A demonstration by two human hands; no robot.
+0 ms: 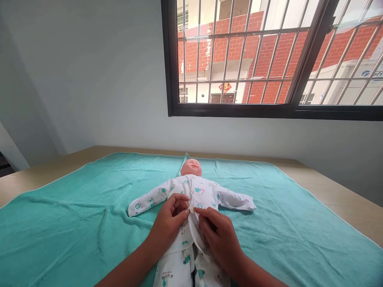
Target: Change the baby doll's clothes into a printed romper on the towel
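A baby doll [191, 167] lies on its back, dressed in a white printed baby shirt [202, 189] and matching pants [175, 269]. Its sleeves stretch out to both sides. At the middle of the shirt front, a small pale button [192, 210] shows between my two hands. My left hand [172, 217] is closed on the shirt's front edge, thumb tip beside the button. From the other side, the index fingertip of my right hand [218, 231] touches the button, with its other fingers curled around the shirt edge. Below the button the shirt front hangs apart.
A green towel [74, 215] with some wrinkles lies under the doll and covers most of the wooden table [338, 191]. Behind the table stands a pale wall [125, 99] with a dark-framed barred window [233, 109].
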